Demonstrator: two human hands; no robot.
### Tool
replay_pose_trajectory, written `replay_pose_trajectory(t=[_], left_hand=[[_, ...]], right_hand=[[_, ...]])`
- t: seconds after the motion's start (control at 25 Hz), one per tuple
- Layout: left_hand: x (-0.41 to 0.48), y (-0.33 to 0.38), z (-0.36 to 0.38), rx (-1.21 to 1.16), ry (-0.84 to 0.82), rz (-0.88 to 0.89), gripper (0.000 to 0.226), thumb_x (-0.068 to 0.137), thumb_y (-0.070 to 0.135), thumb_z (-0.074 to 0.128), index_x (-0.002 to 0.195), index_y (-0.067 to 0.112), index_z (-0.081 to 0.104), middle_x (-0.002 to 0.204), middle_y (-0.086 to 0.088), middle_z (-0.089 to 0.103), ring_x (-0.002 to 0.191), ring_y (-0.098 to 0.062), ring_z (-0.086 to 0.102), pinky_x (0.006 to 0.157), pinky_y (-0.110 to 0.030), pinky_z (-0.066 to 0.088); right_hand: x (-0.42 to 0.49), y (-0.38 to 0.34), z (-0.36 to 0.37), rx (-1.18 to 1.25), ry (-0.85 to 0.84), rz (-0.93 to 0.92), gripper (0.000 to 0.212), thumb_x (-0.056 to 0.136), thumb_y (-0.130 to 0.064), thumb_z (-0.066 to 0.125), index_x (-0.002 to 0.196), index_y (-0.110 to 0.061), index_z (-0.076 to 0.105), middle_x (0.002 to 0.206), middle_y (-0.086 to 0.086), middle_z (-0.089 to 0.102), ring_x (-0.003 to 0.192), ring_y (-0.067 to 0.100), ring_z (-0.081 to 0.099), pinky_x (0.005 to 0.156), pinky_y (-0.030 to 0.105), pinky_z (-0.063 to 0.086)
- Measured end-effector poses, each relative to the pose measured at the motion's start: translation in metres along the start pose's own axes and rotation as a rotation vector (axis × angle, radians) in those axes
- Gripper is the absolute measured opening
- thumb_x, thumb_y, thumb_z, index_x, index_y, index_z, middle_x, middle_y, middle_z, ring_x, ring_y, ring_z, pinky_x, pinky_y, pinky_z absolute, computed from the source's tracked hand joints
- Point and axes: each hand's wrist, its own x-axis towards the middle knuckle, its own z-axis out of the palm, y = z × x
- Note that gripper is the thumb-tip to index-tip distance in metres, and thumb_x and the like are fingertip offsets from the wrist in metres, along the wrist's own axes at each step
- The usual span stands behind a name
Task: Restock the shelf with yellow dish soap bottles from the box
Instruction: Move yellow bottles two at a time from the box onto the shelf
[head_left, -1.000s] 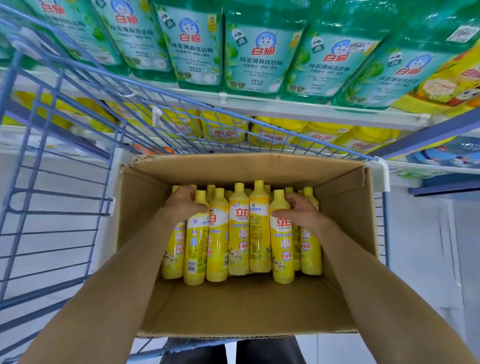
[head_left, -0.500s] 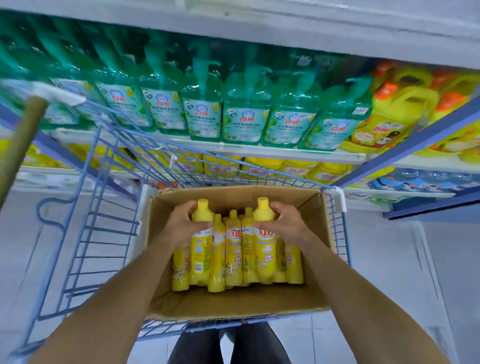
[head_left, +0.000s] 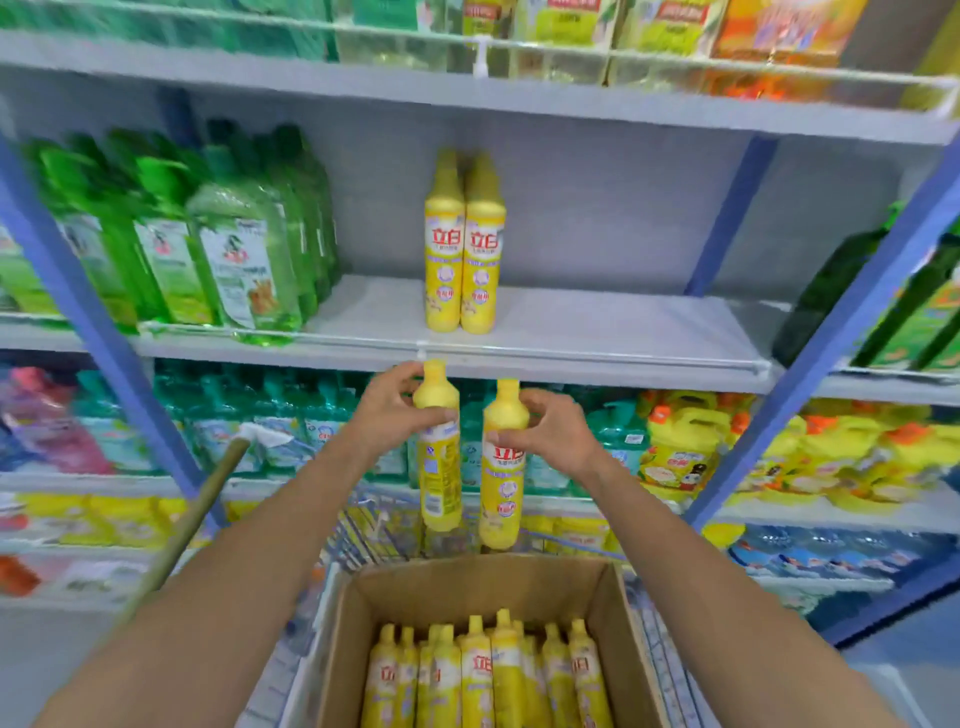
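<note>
Left hand (head_left: 387, 410), right hand (head_left: 545, 434): each clamped on one upright yellow bottle (head_left: 440, 457), just below shelf (head_left: 571, 332) front edge; left nearer.

bare shelf (head_left: 597, 322) right of two yellow bottles (head_left: 462, 244), green bottles (head_left: 228, 260) crowding left

Red characters 立白 stand on the labels of the two yellow bottles on the shelf (head_left: 462, 244). The same 立白 shows on the bottle in the right hand (head_left: 503, 467) and on one bottle in the box (head_left: 477, 670). Smaller print and the green bottles' labels (head_left: 239, 270) are too blurred to read.
</note>
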Motion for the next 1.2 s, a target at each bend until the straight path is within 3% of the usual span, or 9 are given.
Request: replay_pose_trajectory(t=[0.12,0.24,0.44,0.56,0.72,0.84,1.08,1.2], left_hand=[[0.017,0.053,-0.012,0.017,0.043,0.112,0.05,0.07,0.002,0.088,0.115,0.011,0.067,0.102,-0.009,0.072,0.085,-0.016,0.069,0.072,-0.025,0.059],[0.038,0.098,-0.02,0.039,0.108,0.222,0.048,0.069,0.004,0.088,0.112,0.011,0.068,0.099,-0.003,0.073,0.083,-0.012,0.068,0.074,-0.024,0.057],[0.078,0.163,-0.034,0.069,0.154,0.324,0.051,0.07,0.011,0.09,0.116,0.014,0.067,0.108,-0.009,0.072,0.09,-0.02,0.07,0.066,-0.032,0.061],[0.099,0.186,-0.037,0.123,0.214,0.368,0.052,0.07,0.011,0.09,0.116,0.011,0.066,0.109,-0.01,0.07,0.091,-0.019,0.068,0.064,-0.024,0.06],[0.126,0.184,-0.04,0.191,0.246,0.363,0.052,0.068,0.014,0.091,0.114,0.014,0.067,0.107,-0.007,0.07,0.096,-0.021,0.067,0.063,-0.018,0.056],[0.137,0.167,-0.041,0.177,0.255,0.332,0.051,0.067,0.011,0.091,0.112,0.016,0.067,0.104,-0.006,0.07,0.096,-0.023,0.067,0.062,-0.02,0.057],[0.156,0.142,-0.046,0.102,0.24,0.325,0.049,0.066,0.014,0.092,0.108,0.022,0.068,0.102,-0.002,0.072,0.097,-0.023,0.069,0.079,-0.038,0.06],[0.162,0.14,-0.044,0.138,0.243,0.333,0.052,0.064,0.022,0.093,0.111,0.018,0.069,0.101,0.0,0.072,0.095,-0.021,0.07,0.083,-0.045,0.06]], right_hand=[[0.018,-0.041,-0.019,0.002,0.057,-0.117,0.042,0.066,-0.017,0.093,0.103,-0.021,0.075,0.099,-0.002,0.079,0.088,0.012,0.074,0.084,0.033,0.06],[0.038,-0.081,-0.038,0.046,0.1,-0.198,0.047,0.068,-0.017,0.093,0.111,-0.019,0.074,0.1,-0.004,0.078,0.089,0.011,0.073,0.085,0.032,0.061],[0.086,-0.135,-0.072,0.119,0.138,-0.311,0.049,0.067,-0.026,0.093,0.112,-0.018,0.074,0.1,-0.002,0.078,0.093,0.017,0.075,0.085,0.04,0.061],[0.113,-0.161,-0.084,0.135,0.19,-0.388,0.053,0.067,-0.029,0.093,0.115,-0.019,0.073,0.1,-0.002,0.078,0.094,0.017,0.074,0.085,0.04,0.061],[0.139,-0.175,-0.083,0.131,0.224,-0.426,0.063,0.062,-0.042,0.09,0.118,-0.022,0.07,0.101,-0.003,0.077,0.096,0.021,0.073,0.085,0.045,0.061],[0.152,-0.164,-0.07,0.106,0.233,-0.389,0.06,0.066,-0.036,0.091,0.119,-0.02,0.07,0.101,-0.003,0.076,0.094,0.019,0.073,0.085,0.045,0.061],[0.158,-0.138,-0.043,0.073,0.202,-0.303,0.057,0.072,-0.021,0.091,0.123,-0.016,0.067,0.102,-0.004,0.074,0.089,0.006,0.071,0.083,0.029,0.059],[0.162,-0.133,-0.042,0.036,0.219,-0.297,0.061,0.07,-0.029,0.092,0.125,-0.018,0.067,0.106,-0.003,0.075,0.093,0.01,0.073,0.085,0.034,0.061]])
